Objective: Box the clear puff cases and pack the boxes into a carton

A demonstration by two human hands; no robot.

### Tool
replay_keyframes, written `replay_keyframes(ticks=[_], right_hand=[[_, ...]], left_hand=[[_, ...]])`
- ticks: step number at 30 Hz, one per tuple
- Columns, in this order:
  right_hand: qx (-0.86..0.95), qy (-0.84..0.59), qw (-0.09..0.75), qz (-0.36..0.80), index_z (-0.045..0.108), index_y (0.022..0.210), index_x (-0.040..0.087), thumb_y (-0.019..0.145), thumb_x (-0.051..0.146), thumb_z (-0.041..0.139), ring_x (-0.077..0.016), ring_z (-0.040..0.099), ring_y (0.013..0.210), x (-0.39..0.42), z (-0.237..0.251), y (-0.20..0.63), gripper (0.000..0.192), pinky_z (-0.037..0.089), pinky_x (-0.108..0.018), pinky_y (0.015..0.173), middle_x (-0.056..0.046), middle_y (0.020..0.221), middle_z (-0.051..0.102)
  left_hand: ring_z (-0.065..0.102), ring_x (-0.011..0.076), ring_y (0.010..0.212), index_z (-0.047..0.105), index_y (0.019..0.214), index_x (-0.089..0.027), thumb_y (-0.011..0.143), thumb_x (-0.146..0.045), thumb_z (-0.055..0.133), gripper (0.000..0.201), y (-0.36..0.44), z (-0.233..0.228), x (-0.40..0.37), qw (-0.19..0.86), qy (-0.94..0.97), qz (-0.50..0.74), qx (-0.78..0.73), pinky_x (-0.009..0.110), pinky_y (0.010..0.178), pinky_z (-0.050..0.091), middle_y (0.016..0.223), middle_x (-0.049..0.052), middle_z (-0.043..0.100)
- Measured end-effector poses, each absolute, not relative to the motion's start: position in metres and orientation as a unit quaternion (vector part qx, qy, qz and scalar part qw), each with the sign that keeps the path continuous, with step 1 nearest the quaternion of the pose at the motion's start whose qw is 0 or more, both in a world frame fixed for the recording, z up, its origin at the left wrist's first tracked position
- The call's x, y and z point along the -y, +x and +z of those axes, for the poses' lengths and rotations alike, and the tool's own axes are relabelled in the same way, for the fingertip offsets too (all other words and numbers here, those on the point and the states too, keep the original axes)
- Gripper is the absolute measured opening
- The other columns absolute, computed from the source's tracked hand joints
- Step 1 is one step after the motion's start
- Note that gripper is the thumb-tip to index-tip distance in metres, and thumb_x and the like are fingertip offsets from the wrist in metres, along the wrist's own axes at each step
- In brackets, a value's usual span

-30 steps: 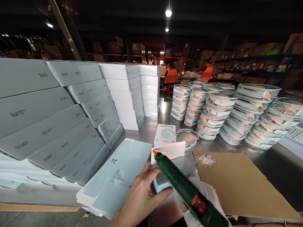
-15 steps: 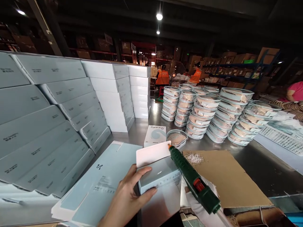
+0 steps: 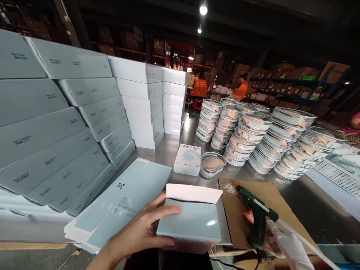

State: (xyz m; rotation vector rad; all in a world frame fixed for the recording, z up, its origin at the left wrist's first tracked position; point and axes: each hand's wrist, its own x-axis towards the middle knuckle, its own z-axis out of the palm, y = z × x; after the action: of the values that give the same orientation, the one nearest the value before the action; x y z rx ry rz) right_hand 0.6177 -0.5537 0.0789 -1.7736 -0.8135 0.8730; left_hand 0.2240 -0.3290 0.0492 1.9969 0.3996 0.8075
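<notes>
Left hand (image 3: 140,232) was curled on the left edge of the pale blue box (image 3: 191,221), thumb on top, fingers under, box just right of the palm. Box's long axis ran left-right between the hands, white flap (image 3: 194,193) open on the far side. Right hand (image 3: 284,245), white-gloved, gripped the green glue gun (image 3: 257,215), nozzle pointing far-left over the cardboard sheet (image 3: 281,202). Left hand was on the box; gun tip sat just right of the flap, clear of it.

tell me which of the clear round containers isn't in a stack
The lone clear container right of the small white box; it sits singly on the metal table, while the others are stacked behind.
</notes>
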Motion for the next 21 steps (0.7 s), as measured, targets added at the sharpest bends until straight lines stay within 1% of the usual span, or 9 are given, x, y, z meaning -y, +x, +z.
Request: replay_keyframes(ticks=[2,3,5,6,7,9,12,16,21], right_hand=[[0.301,-0.786,0.48,0.248,0.071,0.061,0.027,0.074,0.054,0.081,-0.0268,0.067,0.047,0.55,0.091,0.602,0.031,0.058,-0.035,0.05,0.0,0.043,0.058],[0.302,-0.8,0.485,0.182,0.077,0.075,0.027,0.07,0.053,0.085,-0.0279,0.071,0.056,0.544,0.097,0.587,0.027,0.062,-0.037,0.059,-0.002,0.054,0.068],[0.404,-0.753,0.507,0.109,0.069,0.131,0.028,0.067,0.053,0.089,-0.0307,0.078,0.09,0.524,0.105,0.549,0.072,0.064,-0.043,0.087,-0.009,0.104,0.081],[0.492,-0.694,0.509,0.128,0.05,0.153,0.03,0.07,0.051,0.089,-0.0311,0.073,0.114,0.513,0.107,0.53,0.095,0.06,-0.045,0.098,-0.012,0.132,0.073],[0.567,-0.641,0.496,0.147,0.033,0.162,0.036,0.073,0.047,0.09,-0.0291,0.071,0.119,0.503,0.108,0.513,0.106,0.06,-0.043,0.098,-0.01,0.143,0.067],[0.666,-0.561,0.462,0.169,0.017,0.164,0.048,0.078,0.037,0.089,-0.0239,0.072,0.119,0.49,0.106,0.492,0.112,0.061,-0.038,0.096,-0.005,0.144,0.066],[0.7,-0.545,0.448,0.11,0.031,0.16,0.049,0.078,0.026,0.089,-0.0225,0.074,0.115,0.489,0.098,0.487,0.103,0.059,-0.034,0.098,-0.002,0.132,0.074],[0.719,-0.547,0.418,0.094,0.049,0.152,0.041,0.08,0.02,0.084,-0.0282,0.069,0.126,0.495,0.091,0.487,0.083,0.057,-0.039,0.103,-0.009,0.139,0.069],[0.796,-0.481,0.362,0.067,0.053,0.148,0.041,0.086,0.013,0.074,-0.0252,0.065,0.129,0.482,0.101,0.469,0.071,0.055,-0.044,0.107,-0.005,0.123,0.074]], left_hand=[[0.069,0.0319,0.125,0.08,0.117,-0.034,0.069,-0.031,0.093,0.05,0.224,0.05,0.328,0.456,0.812,0.326,-0.16,0.038,0.098,0.06,0.139,0.009,0.069],[0.068,0.0319,0.125,0.08,0.117,-0.034,0.07,-0.031,0.093,0.05,0.224,0.05,0.328,0.456,0.812,0.329,-0.159,0.038,0.099,0.06,0.139,0.009,0.069],[0.069,0.0323,0.124,0.08,0.117,-0.034,0.071,-0.031,0.093,0.048,0.223,0.048,0.327,0.456,0.809,0.334,-0.16,0.039,0.099,0.06,0.139,0.01,0.068],[0.069,0.0327,0.123,0.08,0.117,-0.034,0.071,-0.032,0.092,0.048,0.223,0.047,0.328,0.456,0.809,0.335,-0.16,0.04,0.098,0.061,0.138,0.01,0.069],[0.069,0.033,0.123,0.08,0.117,-0.033,0.072,-0.032,0.092,0.047,0.223,0.045,0.328,0.455,0.809,0.335,-0.16,0.04,0.098,0.061,0.138,0.011,0.069],[0.068,0.0331,0.125,0.078,0.117,-0.033,0.075,-0.032,0.091,0.044,0.226,0.038,0.33,0.45,0.809,0.349,-0.149,0.041,0.1,0.06,0.139,0.011,0.067],[0.065,0.0309,0.131,0.063,0.126,-0.039,0.082,-0.036,0.087,0.05,0.236,0.024,0.336,0.473,0.749,0.454,-0.095,0.043,0.102,0.058,0.142,0.008,0.061],[0.065,0.0278,0.129,0.044,0.142,-0.048,0.09,-0.033,0.08,0.065,0.242,0.015,0.34,0.463,0.695,0.549,-0.022,0.046,0.103,0.058,0.127,0.005,0.061],[0.054,0.0347,0.14,0.078,0.118,-0.041,0.094,-0.022,0.072,0.031,0.226,0.038,0.336,0.325,0.86,0.387,-0.072,0.044,0.107,0.055,0.121,0.008,0.064]])
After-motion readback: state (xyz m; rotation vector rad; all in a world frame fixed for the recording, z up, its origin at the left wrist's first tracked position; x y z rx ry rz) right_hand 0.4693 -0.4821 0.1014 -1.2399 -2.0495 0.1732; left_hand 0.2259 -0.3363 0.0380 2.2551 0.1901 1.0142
